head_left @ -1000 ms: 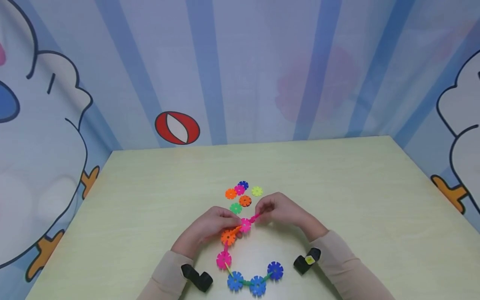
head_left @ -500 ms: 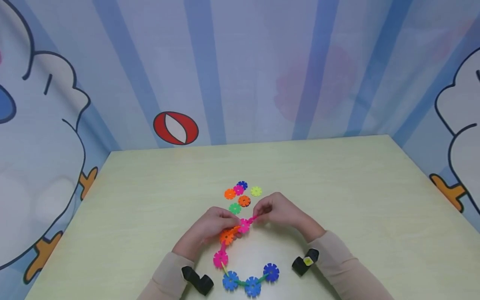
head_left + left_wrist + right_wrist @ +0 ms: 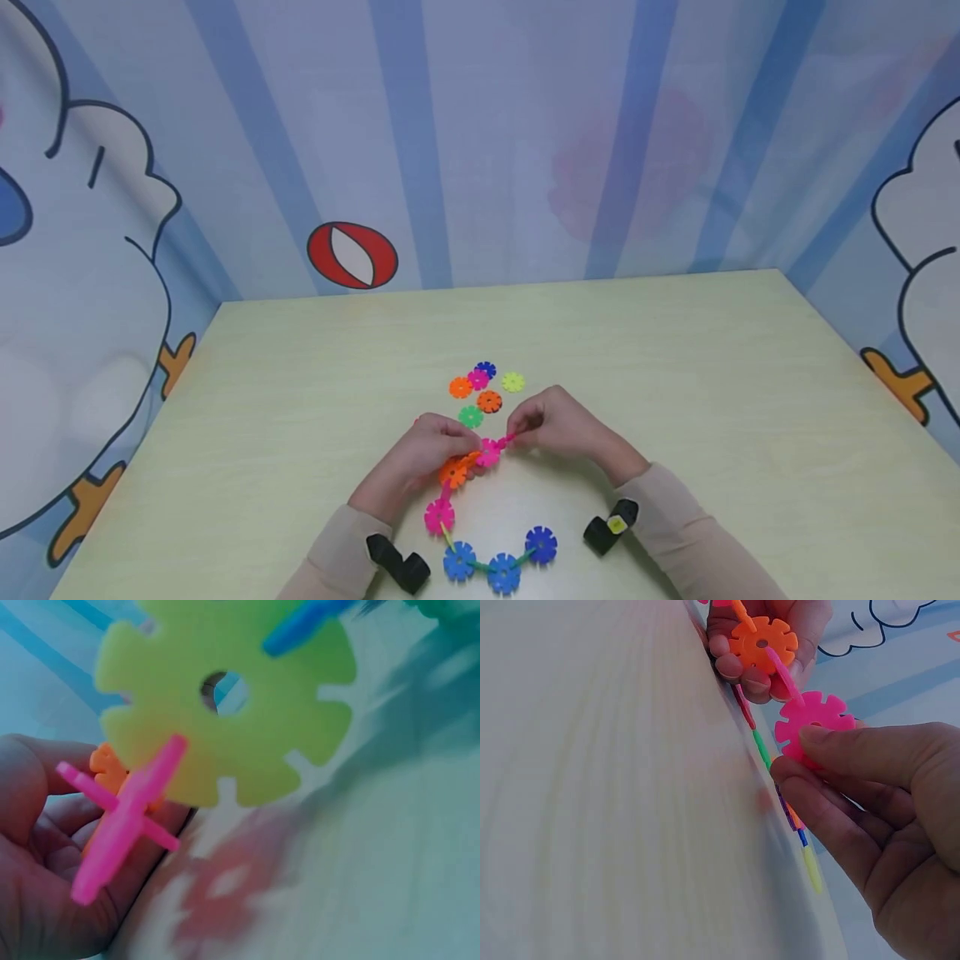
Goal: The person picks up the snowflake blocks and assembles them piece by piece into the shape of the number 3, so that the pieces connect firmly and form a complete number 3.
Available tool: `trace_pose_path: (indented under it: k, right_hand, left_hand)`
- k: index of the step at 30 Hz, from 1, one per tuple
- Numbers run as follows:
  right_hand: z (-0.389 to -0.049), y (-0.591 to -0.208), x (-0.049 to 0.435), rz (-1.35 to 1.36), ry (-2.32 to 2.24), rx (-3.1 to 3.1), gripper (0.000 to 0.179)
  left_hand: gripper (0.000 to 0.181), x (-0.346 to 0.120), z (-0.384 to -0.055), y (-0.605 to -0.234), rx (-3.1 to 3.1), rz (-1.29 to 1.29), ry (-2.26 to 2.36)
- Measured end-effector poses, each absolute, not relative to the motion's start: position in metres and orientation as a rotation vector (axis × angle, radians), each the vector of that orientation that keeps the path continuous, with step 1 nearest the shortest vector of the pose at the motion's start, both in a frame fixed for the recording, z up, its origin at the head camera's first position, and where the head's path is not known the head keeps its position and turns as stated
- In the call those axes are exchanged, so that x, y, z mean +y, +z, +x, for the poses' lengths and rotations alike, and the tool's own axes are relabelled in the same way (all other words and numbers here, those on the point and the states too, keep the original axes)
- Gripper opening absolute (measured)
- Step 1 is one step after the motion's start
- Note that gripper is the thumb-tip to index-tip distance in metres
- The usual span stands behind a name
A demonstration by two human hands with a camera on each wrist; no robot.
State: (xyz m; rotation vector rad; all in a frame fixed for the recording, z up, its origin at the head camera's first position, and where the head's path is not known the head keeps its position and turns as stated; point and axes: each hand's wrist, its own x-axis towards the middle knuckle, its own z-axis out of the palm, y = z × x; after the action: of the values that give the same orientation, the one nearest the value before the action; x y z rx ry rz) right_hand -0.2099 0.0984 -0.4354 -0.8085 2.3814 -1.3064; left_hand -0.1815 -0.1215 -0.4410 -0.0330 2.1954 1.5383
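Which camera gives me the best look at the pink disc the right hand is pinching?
The right wrist view: the pink disc is large and sharp, pinched by the right hand. The head view shows it tiny and edge-on between both hands. In the left wrist view I cannot tell it apart.

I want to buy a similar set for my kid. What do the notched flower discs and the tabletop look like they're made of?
The bright notched flower discs look like thin moulded plastic: saturated uniform colours, crisp slots, a clean centre hole and a slightly matte face on the yellow-green disc. The pale yellow-green tabletop seems laminate with a faint wood-grain print and a soft sheen, though painted wood is possible.
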Motion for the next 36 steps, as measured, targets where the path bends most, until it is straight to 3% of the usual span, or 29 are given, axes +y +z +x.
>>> trace_pose_path:
  k: [23, 36]
  right_hand:
    - [-0.2048, -0.4350, 0.0948, -0.815, -1.286, 2.396, 0.010]
    - [-0.2082, -0.4352, 0.0991, -0.759, -1.299, 2.345, 0.006]
  left_hand:
    - [0.019, -0.1191, -0.1777, -0.4385, 2.168, -0.086, 1.547]
    - [0.025, -0.1285, -0.1828, -0.4354, 2.272, 0.055, 1.424]
